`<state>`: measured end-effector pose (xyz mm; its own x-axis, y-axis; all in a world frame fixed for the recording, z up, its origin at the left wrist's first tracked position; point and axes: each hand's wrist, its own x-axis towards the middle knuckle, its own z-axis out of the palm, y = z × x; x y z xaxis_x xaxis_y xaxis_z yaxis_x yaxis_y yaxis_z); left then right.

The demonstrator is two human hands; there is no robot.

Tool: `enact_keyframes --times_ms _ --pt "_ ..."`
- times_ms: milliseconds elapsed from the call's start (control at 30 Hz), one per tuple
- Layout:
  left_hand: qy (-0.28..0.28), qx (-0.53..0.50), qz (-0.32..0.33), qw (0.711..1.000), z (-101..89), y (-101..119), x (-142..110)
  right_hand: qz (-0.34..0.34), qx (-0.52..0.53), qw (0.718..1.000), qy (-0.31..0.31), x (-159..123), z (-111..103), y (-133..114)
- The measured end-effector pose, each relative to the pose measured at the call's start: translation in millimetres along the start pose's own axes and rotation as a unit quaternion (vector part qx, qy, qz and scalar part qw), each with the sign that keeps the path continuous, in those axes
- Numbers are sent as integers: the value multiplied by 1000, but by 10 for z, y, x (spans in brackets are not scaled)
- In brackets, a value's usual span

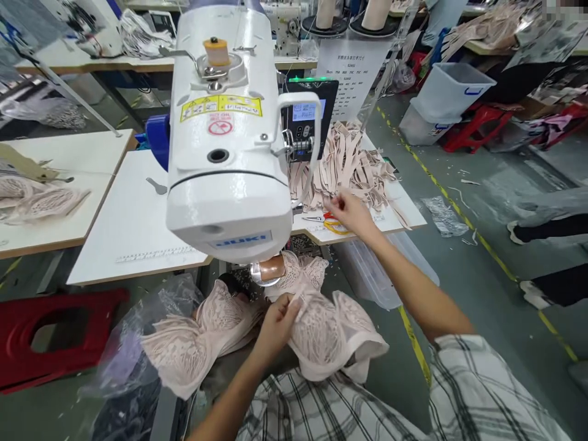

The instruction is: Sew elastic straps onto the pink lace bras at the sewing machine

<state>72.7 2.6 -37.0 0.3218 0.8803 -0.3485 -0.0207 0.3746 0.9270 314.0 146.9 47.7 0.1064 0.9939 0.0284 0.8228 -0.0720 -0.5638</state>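
Note:
A white JUKI sewing machine (229,141) stands on the white table (133,226). Below its head, my left hand (278,321) is closed, pinching the edge of a pale pink lace bra piece (331,334) that lies on my lap. More pink lace pieces (193,346) spill to the left of it. My right hand (351,211) reaches out over the table to a heap of beige straps (349,165), its fingers pinched on one strap. Yellow-handled scissors (333,225) lie just under that hand.
The machine's control panel (305,119) sits behind the head. A clear plastic bin (376,269) stands under the table's right end. A red stool (55,334) is at the lower left, a grey bin (448,98) at the far right. Another person's legs (551,223) show at the right edge.

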Motion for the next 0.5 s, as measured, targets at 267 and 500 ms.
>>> enact_keyframes --times_ms 267,500 --pt "31 90 59 994 16 -100 -122 122 -8 989 82 1155 246 -211" --pt "2 126 72 989 -71 -72 -136 162 273 948 -16 994 11 -20"
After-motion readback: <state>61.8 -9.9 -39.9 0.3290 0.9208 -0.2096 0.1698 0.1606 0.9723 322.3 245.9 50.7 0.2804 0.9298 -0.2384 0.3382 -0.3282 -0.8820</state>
